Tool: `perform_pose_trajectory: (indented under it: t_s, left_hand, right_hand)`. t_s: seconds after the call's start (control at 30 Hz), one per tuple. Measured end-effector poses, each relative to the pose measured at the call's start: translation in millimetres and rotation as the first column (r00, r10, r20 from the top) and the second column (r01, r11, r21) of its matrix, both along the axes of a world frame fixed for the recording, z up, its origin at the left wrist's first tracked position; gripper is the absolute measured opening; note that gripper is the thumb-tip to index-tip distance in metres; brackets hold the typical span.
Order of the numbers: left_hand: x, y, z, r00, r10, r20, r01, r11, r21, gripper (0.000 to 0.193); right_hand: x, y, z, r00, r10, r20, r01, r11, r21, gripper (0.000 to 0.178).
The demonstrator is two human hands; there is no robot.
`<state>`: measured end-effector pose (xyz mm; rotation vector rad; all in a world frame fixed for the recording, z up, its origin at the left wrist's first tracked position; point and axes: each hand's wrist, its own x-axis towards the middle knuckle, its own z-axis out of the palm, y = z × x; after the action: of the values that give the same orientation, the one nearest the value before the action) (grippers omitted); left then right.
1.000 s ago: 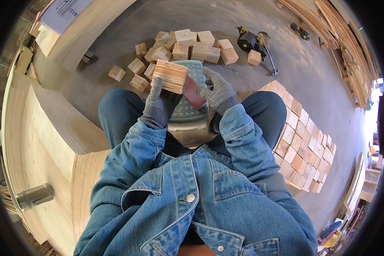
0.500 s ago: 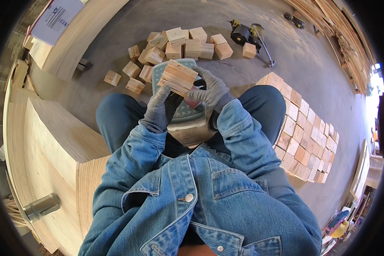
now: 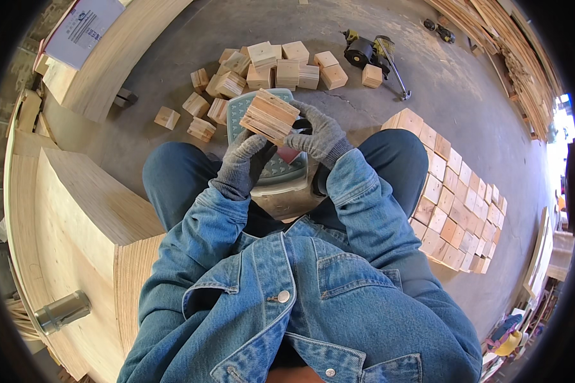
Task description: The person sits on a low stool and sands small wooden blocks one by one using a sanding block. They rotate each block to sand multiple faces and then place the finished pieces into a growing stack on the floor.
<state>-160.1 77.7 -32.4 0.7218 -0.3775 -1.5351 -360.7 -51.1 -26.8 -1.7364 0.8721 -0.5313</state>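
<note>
Between my knees, a wooden block (image 3: 269, 116) with layered, striped faces is held tilted in both hands. My left hand (image 3: 241, 159), in a grey knitted glove, is closed on its lower left corner. From the right, my right hand (image 3: 319, 133), gloved the same way, grips the block's lower right side. Under the block stands a pale blue-green plastic stool (image 3: 284, 171) with a patterned top. A small reddish thing (image 3: 289, 154) shows on the stool, partly covered by my hands and the block.
Loose wooden blocks (image 3: 260, 76) are heaped on the floor ahead. A large stack of blocks (image 3: 457, 204) stands on my right. Beyond lies a black and yellow power tool (image 3: 364, 51) with a metal bar. Plywood panels (image 3: 76, 210) flank my left, with a metal cylinder (image 3: 62, 311) on them.
The block has turned slightly and shifted a little to the right. My left fingers have moved along its lower edge, and my right hand has shifted slightly right with it.
</note>
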Motion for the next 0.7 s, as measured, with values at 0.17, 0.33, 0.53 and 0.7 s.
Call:
perform_pose_trajectory:
  t_s: [0.17,0.33,0.53,0.7]
  left_hand:
    - [-3,0,4,1.0,0.012,0.019,-0.012,1.0,-0.016,0.06]
    - [-6,-1,14,0.99,0.041,0.138,-0.035,0.998,-0.042,0.07]
    - [-1,-5,9,0.951,0.128,0.28,-0.105,0.99,-0.097,0.078]
    - [4,-8,-4,0.869,0.143,0.474,-0.133,0.99,-0.055,0.092]
  right_hand:
    - [-1,6,7,0.998,0.017,0.057,-0.02,0.998,0.053,0.082]
    - [-2,7,8,0.998,0.036,0.048,-0.037,0.999,0.006,0.078]
    - [2,7,1,0.999,0.034,0.021,-0.033,0.998,-0.047,0.083]
    - [4,9,6,0.999,0.039,-0.021,-0.039,0.999,-0.007,0.089]
